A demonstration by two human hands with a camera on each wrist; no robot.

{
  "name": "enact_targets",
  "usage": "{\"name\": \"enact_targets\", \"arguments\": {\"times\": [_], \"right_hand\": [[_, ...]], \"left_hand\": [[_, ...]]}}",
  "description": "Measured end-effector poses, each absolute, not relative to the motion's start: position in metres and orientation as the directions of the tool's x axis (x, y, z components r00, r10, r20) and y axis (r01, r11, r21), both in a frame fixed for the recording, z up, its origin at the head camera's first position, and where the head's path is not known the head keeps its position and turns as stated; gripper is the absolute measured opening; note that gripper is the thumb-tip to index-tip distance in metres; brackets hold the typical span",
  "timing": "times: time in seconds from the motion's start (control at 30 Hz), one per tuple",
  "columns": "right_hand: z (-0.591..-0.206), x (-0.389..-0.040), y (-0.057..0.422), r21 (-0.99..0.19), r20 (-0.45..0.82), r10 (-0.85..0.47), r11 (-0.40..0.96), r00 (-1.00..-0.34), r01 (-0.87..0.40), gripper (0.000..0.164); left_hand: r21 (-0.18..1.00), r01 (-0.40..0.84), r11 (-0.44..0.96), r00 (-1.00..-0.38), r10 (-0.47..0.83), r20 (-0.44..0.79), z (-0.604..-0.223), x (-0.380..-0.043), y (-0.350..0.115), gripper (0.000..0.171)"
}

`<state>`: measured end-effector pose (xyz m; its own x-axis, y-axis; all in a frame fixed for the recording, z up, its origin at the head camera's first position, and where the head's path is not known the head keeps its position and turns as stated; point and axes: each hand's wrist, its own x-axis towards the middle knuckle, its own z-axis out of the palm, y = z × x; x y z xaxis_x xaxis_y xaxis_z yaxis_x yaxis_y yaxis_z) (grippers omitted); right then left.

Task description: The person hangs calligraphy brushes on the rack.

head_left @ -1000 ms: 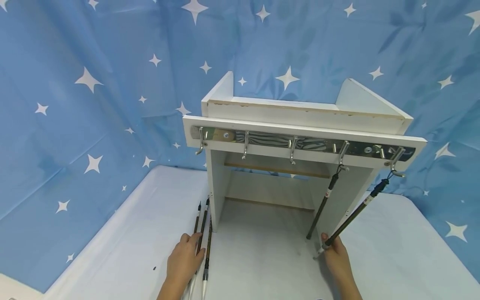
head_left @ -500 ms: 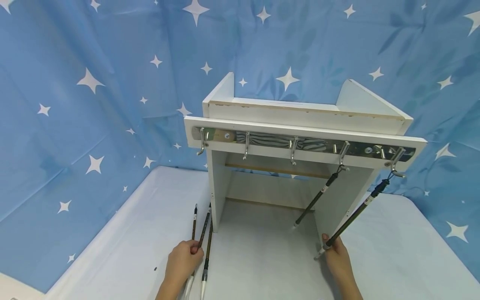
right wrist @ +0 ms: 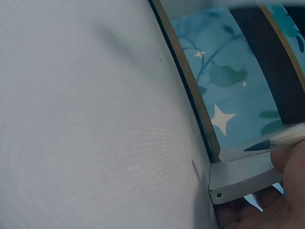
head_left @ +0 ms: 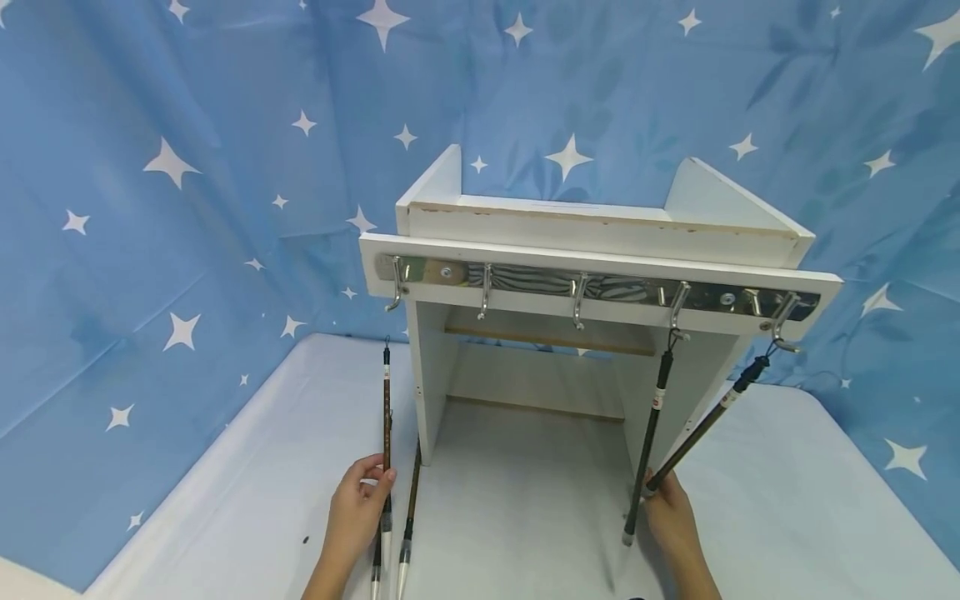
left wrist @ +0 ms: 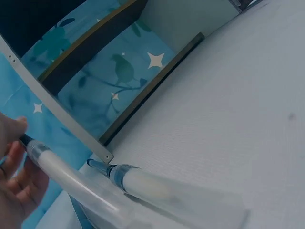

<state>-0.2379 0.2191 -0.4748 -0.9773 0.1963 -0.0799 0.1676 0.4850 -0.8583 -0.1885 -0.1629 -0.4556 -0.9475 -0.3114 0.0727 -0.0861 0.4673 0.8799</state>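
Note:
My left hand [head_left: 360, 504] pinches a dark calligraphy brush [head_left: 386, 400] by its handle, loop end up, left of the white hook rack [head_left: 600, 258]. In the left wrist view, its bristle end wears a clear cap [left wrist: 81, 181]. Two more brushes lie on the table: one brush [head_left: 413, 492] near the rack's left side, another [head_left: 377, 546] partly hidden by the held one. My right hand [head_left: 671, 512] grips the rack's right side panel [right wrist: 252, 183], thumb and fingers on opposite faces. Two brushes hang from the right hooks: an inner one [head_left: 648, 442] and an outer one [head_left: 705, 429].
Three hooks on the left, including the leftmost hook [head_left: 395, 283], carry nothing. The rack stands on a white-covered table [head_left: 247, 492], before a blue star-patterned curtain [head_left: 225, 167]. A small dark speck [head_left: 306, 540] lies left of my left hand.
My left hand has picked one brush out of the group on the table and raised its loop end. The inner hanging brush has swung back and then forward. My right hand stays on the panel.

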Motion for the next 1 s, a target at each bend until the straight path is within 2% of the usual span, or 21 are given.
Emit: {"name": "enact_targets", "arguments": {"times": [0.23,0.47,0.6,0.77,0.87,1.0], "right_hand": [[-0.474,-0.238,0.219,-0.853,-0.061,0.195,0.500,-0.979,0.152,0.068],[-0.475,-0.239,0.218,-0.858,-0.085,0.207,0.482,-0.975,0.177,0.073],[-0.475,-0.239,0.218,-0.864,-0.072,0.200,0.476,-0.977,0.161,0.074],[-0.474,-0.238,0.219,-0.874,-0.087,0.188,0.456,-0.978,0.165,0.075],[-0.474,-0.238,0.219,-0.877,-0.091,0.177,0.452,-0.980,0.163,0.074],[-0.473,-0.238,0.219,-0.869,-0.082,0.181,0.468,-0.980,0.159,0.073]], "left_hand": [[0.904,0.056,0.424,-0.897,-0.377,0.232,-0.452,-0.186,-0.156,0.032],[0.850,0.211,0.482,-0.809,-0.403,0.429,-0.448,-0.181,-0.150,0.026],[0.764,0.337,0.550,-0.723,-0.369,0.584,-0.449,-0.179,-0.147,0.027],[0.602,0.466,0.648,-0.588,-0.282,0.758,-0.450,-0.179,-0.147,0.034],[0.524,0.519,0.675,-0.515,-0.243,0.822,-0.452,-0.181,-0.147,0.035],[0.491,0.571,0.658,-0.474,-0.225,0.851,-0.449,-0.179,-0.147,0.033]]}}
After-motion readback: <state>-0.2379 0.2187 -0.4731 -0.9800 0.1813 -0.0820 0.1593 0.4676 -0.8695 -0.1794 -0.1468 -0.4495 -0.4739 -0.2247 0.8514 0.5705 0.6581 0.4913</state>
